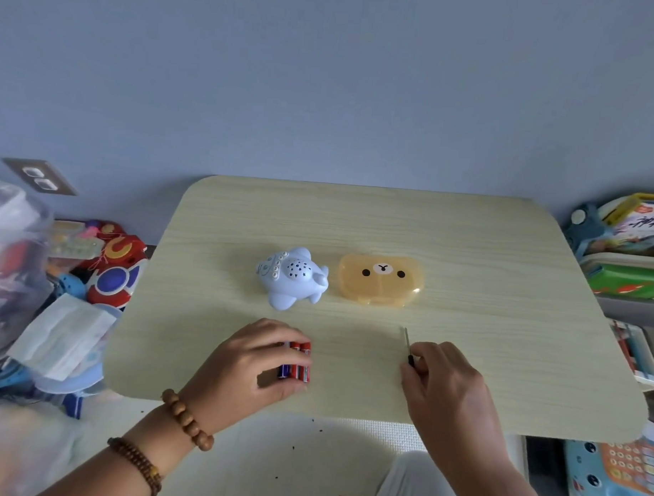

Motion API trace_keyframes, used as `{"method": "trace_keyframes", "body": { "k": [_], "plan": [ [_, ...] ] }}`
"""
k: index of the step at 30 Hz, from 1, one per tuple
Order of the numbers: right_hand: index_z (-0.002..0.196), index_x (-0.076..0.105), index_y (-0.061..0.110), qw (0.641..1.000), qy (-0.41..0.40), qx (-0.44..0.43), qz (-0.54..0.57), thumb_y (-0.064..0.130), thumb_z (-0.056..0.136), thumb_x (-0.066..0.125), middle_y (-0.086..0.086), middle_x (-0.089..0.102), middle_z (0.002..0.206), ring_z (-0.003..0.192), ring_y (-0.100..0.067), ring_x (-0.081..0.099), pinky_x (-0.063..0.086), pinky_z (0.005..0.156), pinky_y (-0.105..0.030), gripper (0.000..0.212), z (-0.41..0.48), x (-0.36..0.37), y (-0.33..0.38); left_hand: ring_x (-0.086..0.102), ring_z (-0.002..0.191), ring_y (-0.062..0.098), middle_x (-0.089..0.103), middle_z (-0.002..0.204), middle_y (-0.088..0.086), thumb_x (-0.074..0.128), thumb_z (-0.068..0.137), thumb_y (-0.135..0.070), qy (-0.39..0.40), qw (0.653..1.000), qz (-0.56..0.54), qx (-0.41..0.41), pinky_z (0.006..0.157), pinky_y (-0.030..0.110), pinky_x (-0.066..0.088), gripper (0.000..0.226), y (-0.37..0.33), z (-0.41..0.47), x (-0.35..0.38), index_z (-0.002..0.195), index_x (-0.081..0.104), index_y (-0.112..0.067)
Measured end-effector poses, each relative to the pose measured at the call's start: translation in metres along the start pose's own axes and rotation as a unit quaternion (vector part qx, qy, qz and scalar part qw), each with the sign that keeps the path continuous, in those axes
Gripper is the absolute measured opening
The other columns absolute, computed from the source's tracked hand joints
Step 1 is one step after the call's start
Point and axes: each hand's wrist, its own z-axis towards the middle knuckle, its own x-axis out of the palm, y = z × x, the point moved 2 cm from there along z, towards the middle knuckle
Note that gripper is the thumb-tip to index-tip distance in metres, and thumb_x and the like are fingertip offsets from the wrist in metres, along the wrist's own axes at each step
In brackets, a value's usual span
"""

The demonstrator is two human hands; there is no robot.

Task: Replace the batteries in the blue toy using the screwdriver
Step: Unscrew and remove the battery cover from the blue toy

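The blue toy [293, 277], a pale blue animal shape with a star-dotted dome and a row of buttons, rests upright on the light wooden table [466, 252], near the middle. Closer to me, my left hand [254, 364] is curled around a small bunch of red and blue batteries [297, 362] lying on the table. My right hand [446, 385] pinches the black handle of a thin screwdriver [407, 343]; its metal shaft points away from me, low over the table.
An orange translucent bear-face case [380, 280] lies shut just right of the toy. Piled toys and plastic bags [76, 276] crowd the floor on the left. Shelves with books and boxes [629, 258] stand on the right. A wall outlet [39, 177] is at the back left.
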Motion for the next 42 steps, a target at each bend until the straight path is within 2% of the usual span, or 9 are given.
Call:
{"method": "trace_keyframes", "body": {
  "k": [13,21,25,29,32,34,38,40,42],
  "plan": [
    [0.077,0.063,0.017,0.999,-0.027,0.016,0.006,0.011,0.084,0.072,0.005,0.051,0.069,0.051,-0.021,0.052,0.046,0.044,-0.036,0.013,-0.006,0.004,-0.001,0.058,0.112,0.009,0.064,0.121,-0.019,0.082,0.079,-0.034,-0.013,0.999,-0.002,-0.044,0.092,0.029,0.05,0.024,0.004,-0.016,-0.009,0.101,0.076,-0.026],
    [0.084,0.067,0.016,0.999,-0.035,0.011,0.02,0.01,0.084,0.073,0.004,0.055,0.075,0.055,-0.019,0.057,0.051,0.048,-0.038,0.008,-0.007,0.006,-0.003,0.054,0.118,0.007,0.06,0.125,-0.018,0.076,0.081,-0.041,-0.004,0.998,-0.01,-0.055,0.095,0.029,0.049,0.024,0.001,-0.015,-0.011,0.101,0.075,-0.028],
    [0.082,0.067,0.016,0.999,-0.048,0.009,0.019,0.004,0.081,0.073,0.003,0.054,0.074,0.052,-0.02,0.055,0.05,0.044,-0.037,0.014,-0.007,0.009,-0.006,0.054,0.122,0.008,0.058,0.128,-0.02,0.076,0.078,-0.048,0.0,0.998,-0.028,-0.063,0.095,0.031,0.05,0.031,-0.003,-0.011,-0.015,0.104,0.074,-0.032],
    [0.08,0.067,0.014,0.998,-0.065,-0.008,0.019,-0.002,0.074,0.079,0.002,0.054,0.073,0.048,-0.018,0.055,0.048,0.04,-0.033,0.021,-0.006,0.012,-0.008,0.059,0.116,0.006,0.059,0.125,-0.019,0.077,0.077,-0.048,-0.076,0.995,-0.024,-0.064,0.094,0.028,0.049,0.034,-0.014,0.005,-0.037,0.107,0.074,-0.031],
    [0.082,0.071,0.014,0.996,-0.08,-0.008,0.027,-0.002,0.067,0.085,0.003,0.057,0.073,0.048,-0.016,0.058,0.047,0.042,-0.026,0.026,-0.005,0.013,-0.012,0.054,0.122,0.008,0.056,0.13,-0.013,0.076,0.076,-0.049,-0.144,0.988,0.007,-0.062,0.099,0.024,0.044,0.047,-0.017,0.031,-0.053,0.116,0.069,-0.027],
    [0.084,0.072,0.016,0.996,-0.082,-0.005,0.028,0.001,0.065,0.088,0.005,0.059,0.074,0.049,-0.013,0.059,0.043,0.045,-0.02,0.028,-0.005,0.014,-0.013,0.043,0.132,0.007,0.046,0.14,-0.014,0.078,0.07,-0.054,-0.151,0.984,0.027,-0.088,0.104,0.02,0.037,0.066,-0.014,0.051,-0.054,0.129,0.058,-0.031],
    [0.088,0.073,0.018,0.994,-0.096,-0.029,0.043,0.022,0.074,0.072,0.007,0.06,0.079,0.053,-0.004,0.057,0.044,0.057,-0.014,0.015,-0.003,0.013,-0.013,0.021,0.147,0.015,0.022,0.16,-0.009,0.072,0.059,-0.071,-0.023,0.981,0.115,-0.155,0.116,0.036,0.028,0.104,0.002,0.078,-0.03,0.148,0.031,-0.035],
    [0.09,0.072,0.021,0.993,-0.096,-0.05,0.047,0.032,0.078,0.061,0.01,0.059,0.082,0.056,0.002,0.053,0.045,0.056,-0.012,0.02,-0.003,0.007,-0.011,0.027,0.145,0.021,0.026,0.159,-0.004,0.076,0.064,-0.056,0.014,0.976,0.152,-0.153,0.113,0.044,0.036,0.091,0.011,0.082,-0.018,0.144,0.039,-0.034],
    [0.092,0.071,0.023,0.992,-0.095,-0.069,0.045,0.037,0.079,0.055,0.012,0.059,0.084,0.063,0.0,0.053,0.045,0.057,-0.01,0.025,-0.002,0.001,-0.009,0.046,0.133,0.023,0.045,0.147,-0.005,0.076,0.067,-0.031,-0.011,0.975,0.169,-0.142,0.099,0.046,0.049,0.065,0.018,0.084,-0.015,0.129,0.056,-0.032]
  ]
}}
